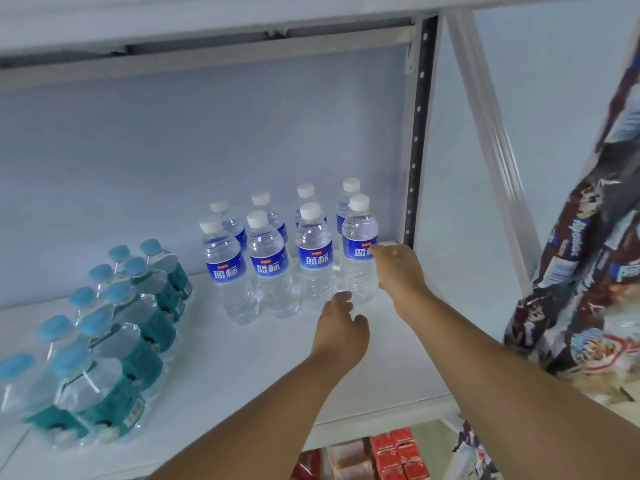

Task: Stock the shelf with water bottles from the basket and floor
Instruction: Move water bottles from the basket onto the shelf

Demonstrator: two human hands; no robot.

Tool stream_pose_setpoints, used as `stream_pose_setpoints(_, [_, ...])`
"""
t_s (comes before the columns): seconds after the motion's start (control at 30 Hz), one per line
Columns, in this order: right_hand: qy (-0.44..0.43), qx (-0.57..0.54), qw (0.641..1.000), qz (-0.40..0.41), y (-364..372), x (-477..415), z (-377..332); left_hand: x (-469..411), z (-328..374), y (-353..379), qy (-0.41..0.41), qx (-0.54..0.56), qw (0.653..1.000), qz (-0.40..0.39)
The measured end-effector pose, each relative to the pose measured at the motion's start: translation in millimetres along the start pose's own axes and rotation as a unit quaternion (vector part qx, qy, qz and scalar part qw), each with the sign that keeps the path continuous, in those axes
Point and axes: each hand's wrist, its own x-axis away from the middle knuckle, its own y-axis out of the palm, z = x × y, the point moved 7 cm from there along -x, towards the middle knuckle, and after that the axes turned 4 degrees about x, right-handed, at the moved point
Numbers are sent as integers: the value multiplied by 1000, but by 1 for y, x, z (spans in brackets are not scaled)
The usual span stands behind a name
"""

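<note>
Several clear water bottles with white caps and blue labels stand in two rows on the white shelf (214, 368), at its back right. The front-right bottle (358, 233) stands nearest my right hand (398, 266), whose fingertips touch its label from the right with fingers extended. My left hand (341, 327) hovers just in front of the bases of the third front bottle (313, 251) and the front-right one, fingers relaxed and holding nothing. Neither hand holds a bottle.
A shrink-wrapped pack of green-labelled, blue-capped bottles (104, 344) lies along the shelf's left side. A perforated upright post (417, 133) bounds the shelf on the right. Brown snack bags (581, 265) hang at far right. Red cartons (398, 455) sit on the shelf below.
</note>
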Motion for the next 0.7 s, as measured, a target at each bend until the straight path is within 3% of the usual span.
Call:
stream_pose_setpoints(0.2, [28,-22,998,-60,4,28,15,40,-9,-23,7,-18,1000,-1])
stream_pose_setpoints(0.53, [16,62,984,-168,8,122,47,115,-31,-42,44,-26,997,-51])
stream_pose_setpoints(0.7, [23,57,985,-160,4,179,76,159,-54,-50,65,-29,994,-80])
